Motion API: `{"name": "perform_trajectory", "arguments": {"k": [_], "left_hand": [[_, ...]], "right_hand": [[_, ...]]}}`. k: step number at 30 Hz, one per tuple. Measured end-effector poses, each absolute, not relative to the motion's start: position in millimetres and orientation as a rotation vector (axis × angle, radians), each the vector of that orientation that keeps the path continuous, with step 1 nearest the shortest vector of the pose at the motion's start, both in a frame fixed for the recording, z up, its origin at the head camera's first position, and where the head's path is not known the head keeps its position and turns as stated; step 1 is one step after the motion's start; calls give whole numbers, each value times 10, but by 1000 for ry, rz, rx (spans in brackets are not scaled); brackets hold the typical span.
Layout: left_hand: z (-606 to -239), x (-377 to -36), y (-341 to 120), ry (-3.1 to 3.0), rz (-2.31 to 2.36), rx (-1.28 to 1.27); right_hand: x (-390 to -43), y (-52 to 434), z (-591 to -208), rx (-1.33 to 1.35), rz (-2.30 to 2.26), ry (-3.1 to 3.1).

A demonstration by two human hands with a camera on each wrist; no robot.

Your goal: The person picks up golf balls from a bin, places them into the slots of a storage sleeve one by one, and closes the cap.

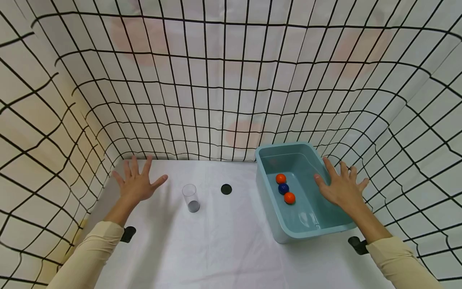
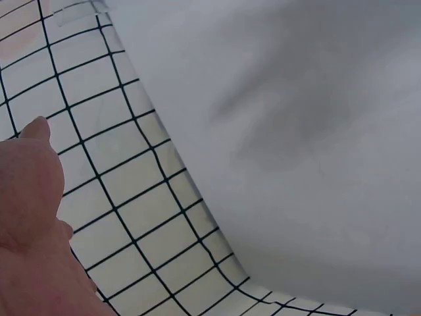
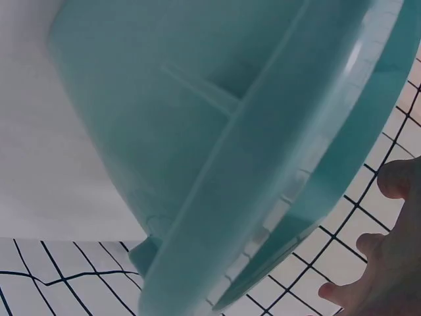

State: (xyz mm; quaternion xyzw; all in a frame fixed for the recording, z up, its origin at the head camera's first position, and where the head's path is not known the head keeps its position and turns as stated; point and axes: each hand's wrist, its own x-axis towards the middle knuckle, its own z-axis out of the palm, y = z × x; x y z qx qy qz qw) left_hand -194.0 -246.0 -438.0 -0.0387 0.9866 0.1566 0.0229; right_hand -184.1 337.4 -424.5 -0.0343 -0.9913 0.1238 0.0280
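L hand (image 1: 136, 184) spread flat, holding nothing, near cup (image 1: 190, 198) | R hand (image 1: 341, 185) fingers splayed over tub (image 1: 285, 230) rim | 3 balls (image 1: 284, 188) inside

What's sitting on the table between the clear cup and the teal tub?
Only a small black disc lies between the clear cup and the teal tub; otherwise bare white tabletop, seen in the head view.
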Motion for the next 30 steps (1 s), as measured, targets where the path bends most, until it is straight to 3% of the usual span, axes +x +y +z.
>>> {"name": "perform_trajectory", "arguments": {"k": [11,30], "left_hand": [[-4288,-1930,-2282,3010,481,-59],[-4339,-1787,-1868,2922,655,270]], "right_hand": [[-1866,3232,-4189,-92,353,-3041],[-1815,2796,-4084,133,539,-3039]]}}
